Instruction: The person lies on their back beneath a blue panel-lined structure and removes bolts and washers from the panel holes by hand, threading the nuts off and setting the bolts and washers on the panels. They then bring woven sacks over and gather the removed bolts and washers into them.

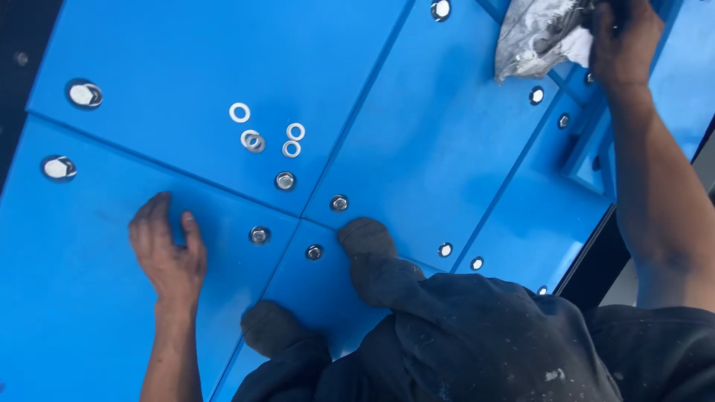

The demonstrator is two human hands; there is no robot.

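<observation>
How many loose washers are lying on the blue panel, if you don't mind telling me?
5 loose washers: one alone upper left, two overlapping, one to their right, one just below it. Others may hide under the rag.

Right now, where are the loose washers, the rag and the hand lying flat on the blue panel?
loose washers [240, 112]: head view, ring of the leftmost one.
rag [540, 33]: head view, its crumpled middle.
left hand [170, 249]: head view, back of the hand.

arms: bare, no sleeves showing
trousers [477, 335]: dark, paint-flecked fabric
shoes [365, 242]: dark, dusty, rounded toes
</observation>
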